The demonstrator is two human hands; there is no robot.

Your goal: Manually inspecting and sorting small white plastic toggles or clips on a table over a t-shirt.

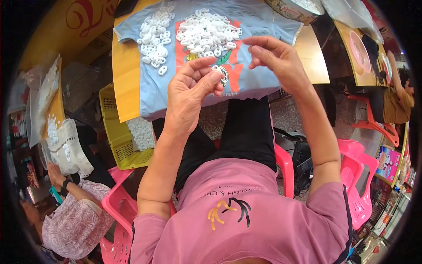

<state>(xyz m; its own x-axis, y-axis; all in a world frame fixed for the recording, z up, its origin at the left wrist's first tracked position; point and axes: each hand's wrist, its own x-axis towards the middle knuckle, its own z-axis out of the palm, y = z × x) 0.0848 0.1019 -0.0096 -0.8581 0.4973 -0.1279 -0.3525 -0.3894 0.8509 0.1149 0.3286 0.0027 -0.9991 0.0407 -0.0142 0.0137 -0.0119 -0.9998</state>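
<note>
Between the thumb and forefinger of my left hand point(187, 90) is a small white two-holed plastic piece point(217, 69), held above the near part of a light blue T-shirt point(154, 94). My right hand point(278, 59) hovers to the right of it, fingers loosely bent and apart, with nothing visible in them. Beyond my hands lies a big heap of similar white plastic pieces point(205, 33) on the shirt's print. A narrower pile of white pieces point(154, 37) spreads to its left, with a single piece point(162, 70) at the near end.
The shirt covers a yellow-topped table point(314, 57). A patterned tub point(294, 11) with white pieces stands at the far right. Left of my legs is a yellow crate point(125, 158) beside more white pieces point(141, 133). Another person point(77, 215) sits at left; pink chairs point(356, 176) stand around.
</note>
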